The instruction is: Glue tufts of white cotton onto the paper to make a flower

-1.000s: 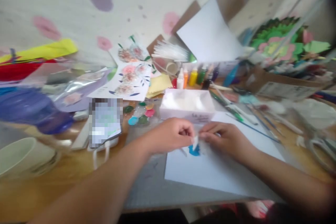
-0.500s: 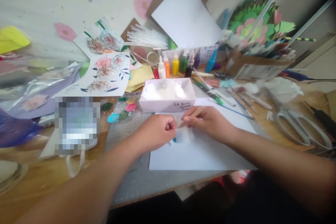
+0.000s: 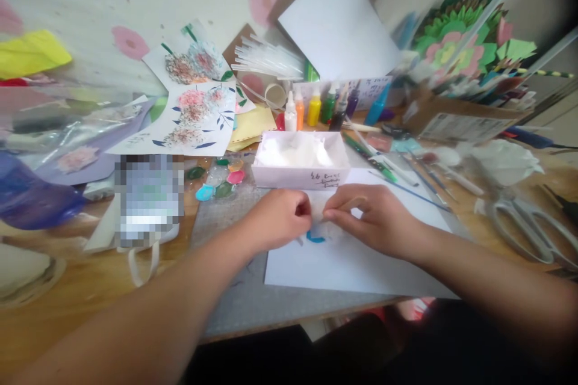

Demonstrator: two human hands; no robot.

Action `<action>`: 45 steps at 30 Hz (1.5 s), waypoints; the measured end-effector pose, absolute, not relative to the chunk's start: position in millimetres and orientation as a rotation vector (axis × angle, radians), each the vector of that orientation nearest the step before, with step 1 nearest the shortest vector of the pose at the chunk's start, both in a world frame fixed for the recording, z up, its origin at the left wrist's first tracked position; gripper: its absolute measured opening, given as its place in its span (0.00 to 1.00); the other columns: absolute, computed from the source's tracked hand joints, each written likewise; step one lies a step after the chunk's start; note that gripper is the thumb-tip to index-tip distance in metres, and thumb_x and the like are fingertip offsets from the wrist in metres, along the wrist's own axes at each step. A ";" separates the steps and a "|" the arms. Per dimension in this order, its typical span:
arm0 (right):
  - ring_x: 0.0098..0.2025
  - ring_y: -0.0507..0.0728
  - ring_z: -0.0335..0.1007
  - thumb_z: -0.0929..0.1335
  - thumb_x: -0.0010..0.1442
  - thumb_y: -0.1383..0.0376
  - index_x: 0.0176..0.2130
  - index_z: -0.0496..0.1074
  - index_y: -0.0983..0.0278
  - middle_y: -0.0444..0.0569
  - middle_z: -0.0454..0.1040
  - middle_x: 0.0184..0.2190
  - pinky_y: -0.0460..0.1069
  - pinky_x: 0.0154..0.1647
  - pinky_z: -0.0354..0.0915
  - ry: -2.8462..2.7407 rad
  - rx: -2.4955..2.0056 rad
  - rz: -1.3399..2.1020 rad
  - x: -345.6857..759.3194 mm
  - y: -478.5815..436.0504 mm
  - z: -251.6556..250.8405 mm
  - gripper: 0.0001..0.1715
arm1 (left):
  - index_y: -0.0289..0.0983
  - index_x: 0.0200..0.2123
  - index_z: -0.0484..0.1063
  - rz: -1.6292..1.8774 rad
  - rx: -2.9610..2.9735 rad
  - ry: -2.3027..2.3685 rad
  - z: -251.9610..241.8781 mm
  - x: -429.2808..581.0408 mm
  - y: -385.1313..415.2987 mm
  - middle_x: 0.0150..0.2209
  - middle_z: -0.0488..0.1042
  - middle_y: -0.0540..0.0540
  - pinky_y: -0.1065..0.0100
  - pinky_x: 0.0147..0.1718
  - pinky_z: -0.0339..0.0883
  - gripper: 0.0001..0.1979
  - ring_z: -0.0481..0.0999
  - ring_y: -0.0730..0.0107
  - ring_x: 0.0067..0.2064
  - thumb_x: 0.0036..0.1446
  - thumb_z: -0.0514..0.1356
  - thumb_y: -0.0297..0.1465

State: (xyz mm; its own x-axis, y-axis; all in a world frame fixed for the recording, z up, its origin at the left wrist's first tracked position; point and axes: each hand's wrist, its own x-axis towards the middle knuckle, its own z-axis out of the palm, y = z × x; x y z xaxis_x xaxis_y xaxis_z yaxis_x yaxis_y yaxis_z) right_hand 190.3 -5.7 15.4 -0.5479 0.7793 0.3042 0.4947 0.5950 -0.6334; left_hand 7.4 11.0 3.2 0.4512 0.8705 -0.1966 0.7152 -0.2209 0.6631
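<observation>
Over a white sheet of paper (image 3: 343, 274) my two hands are close together, fingertips nearly meeting. My left hand (image 3: 286, 216) is closed with its fingers curled in; what it pinches, if anything, is hidden. Between thumb and fingers of my right hand (image 3: 372, 216) is a thin wooden stick (image 3: 354, 203), its lower end pointing toward the left hand. Below the fingers a blue mark (image 3: 315, 237) shows beside a pale, blurred patch. Just behind the hands stands a white box (image 3: 300, 177) of white powdery or fluffy material.
Paint blobs (image 3: 221, 177) lie left of the box, with paint bottles (image 3: 315, 107) behind it. Scissors (image 3: 519, 216) and brushes (image 3: 428, 171) lie to the right. A grey mat (image 3: 244, 301) reaches the table's front edge. Flower pictures (image 3: 194, 120) lean at the back left.
The whole scene has shifted right in view as the head turned. More of the blue mark shows now, and the stick in my right hand is angled differently. Both hands stay closed.
</observation>
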 end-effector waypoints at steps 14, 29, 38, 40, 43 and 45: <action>0.26 0.50 0.66 0.65 0.55 0.66 0.28 0.72 0.63 0.43 0.73 0.24 0.45 0.28 0.59 -2.358 -1.179 0.682 183.0 -4.6 9.1 0.07 | 0.37 0.27 0.68 0.280 1.901 1.248 3.9 2.4 11.7 0.22 0.68 0.53 0.76 0.18 0.54 0.05 0.63 0.77 0.22 0.45 0.54 0.31; 0.21 0.48 0.61 0.66 0.54 0.60 0.24 0.69 0.66 0.42 0.66 0.18 0.44 0.22 0.57 -1.624 -1.148 1.283 196.7 2.7 1.0 0.13 | 0.36 0.24 0.67 0.255 1.932 1.230 1.5 7.1 6.0 0.20 0.66 0.53 0.75 0.18 0.51 0.07 0.62 0.78 0.21 0.47 0.55 0.34; 0.24 0.48 0.64 0.66 0.54 0.66 0.24 0.72 0.66 0.44 0.70 0.23 0.44 0.26 0.61 -1.902 -1.116 1.199 186.9 -4.6 5.0 0.09 | 0.36 0.25 0.67 0.329 1.894 1.225 6.0 3.4 10.1 0.19 0.64 0.53 0.76 0.18 0.50 0.08 0.60 0.79 0.20 0.49 0.54 0.34; 0.24 0.48 0.64 0.66 0.54 0.66 0.22 0.71 0.66 0.44 0.70 0.23 0.44 0.25 0.60 -1.886 -1.149 1.121 187.4 -2.0 3.8 0.11 | 0.36 0.25 0.66 0.315 1.888 1.216 8.9 -0.6 10.6 0.20 0.64 0.54 0.76 0.18 0.50 0.07 0.60 0.79 0.20 0.48 0.54 0.34; 0.24 0.48 0.63 0.66 0.54 0.65 0.19 0.68 0.66 0.45 0.70 0.24 0.44 0.22 0.58 -1.840 -1.188 1.050 189.1 2.0 2.9 0.15 | 0.36 0.26 0.67 0.244 1.907 1.149 13.4 -4.7 10.0 0.20 0.65 0.54 0.76 0.18 0.52 0.05 0.61 0.79 0.21 0.47 0.55 0.33; 0.22 0.47 0.61 0.66 0.54 0.64 0.17 0.67 0.66 0.45 0.69 0.23 0.44 0.20 0.56 -1.817 -1.215 1.052 189.9 3.7 2.9 0.17 | 0.36 0.25 0.66 0.209 1.966 1.129 13.9 -4.0 8.8 0.19 0.64 0.55 0.76 0.19 0.51 0.05 0.60 0.80 0.21 0.45 0.57 0.33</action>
State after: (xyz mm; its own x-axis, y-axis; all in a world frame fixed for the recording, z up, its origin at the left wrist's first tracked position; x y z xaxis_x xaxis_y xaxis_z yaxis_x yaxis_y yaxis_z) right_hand 189.9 3.7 2.9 -0.3144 0.9428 0.1107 0.3732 0.2300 -0.8988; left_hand -4.0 8.8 13.9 0.5809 0.7757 -0.2466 0.6360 -0.2434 0.7323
